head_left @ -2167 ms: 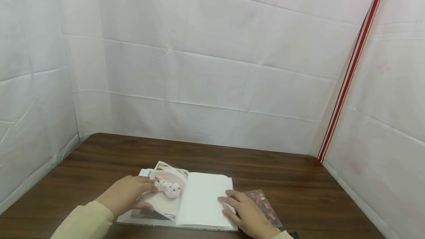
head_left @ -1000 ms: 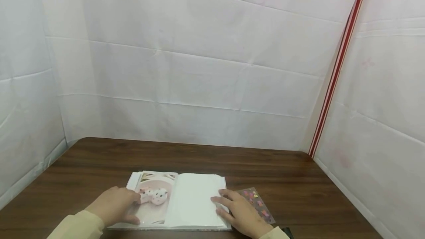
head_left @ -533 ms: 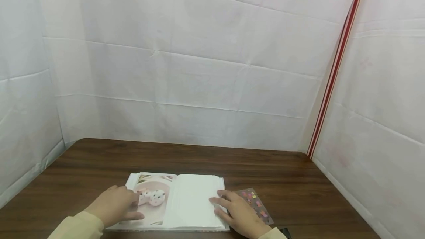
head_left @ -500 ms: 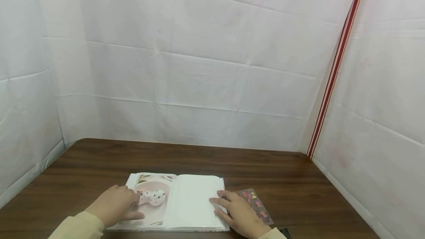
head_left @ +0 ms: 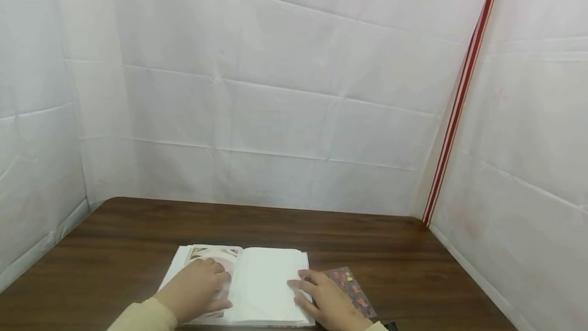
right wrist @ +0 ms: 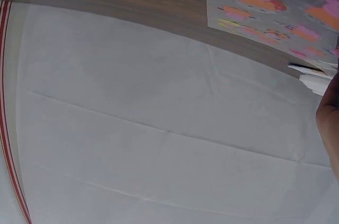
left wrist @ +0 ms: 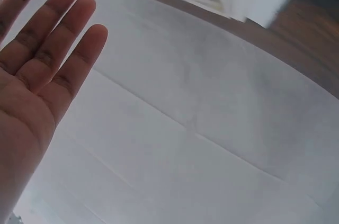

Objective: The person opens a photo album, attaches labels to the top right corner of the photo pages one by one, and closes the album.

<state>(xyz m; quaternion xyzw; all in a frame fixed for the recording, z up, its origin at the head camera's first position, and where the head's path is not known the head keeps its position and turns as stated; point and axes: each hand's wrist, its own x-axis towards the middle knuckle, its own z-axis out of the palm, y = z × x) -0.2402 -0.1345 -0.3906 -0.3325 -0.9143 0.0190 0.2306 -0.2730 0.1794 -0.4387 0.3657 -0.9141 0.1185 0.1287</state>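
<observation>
Album (head_left: pixel 176 265), one, white-paged, open | left hand (head_left: pixel 197 287) straight-fingered over photo page (head_left: pixel 224 255) | right hand (head_left: pixel 328 295) spread on facing page (head_left: pixel 264 285) | one clear, pink-orange sticker sheet (head_left: pixel 352 287), toward right edge of brown wooden tabletop (head_left: pixel 413 269)

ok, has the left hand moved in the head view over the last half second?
Yes. Judged against the table, the left hand has shifted right, across the open book's left page toward its spine.
</observation>
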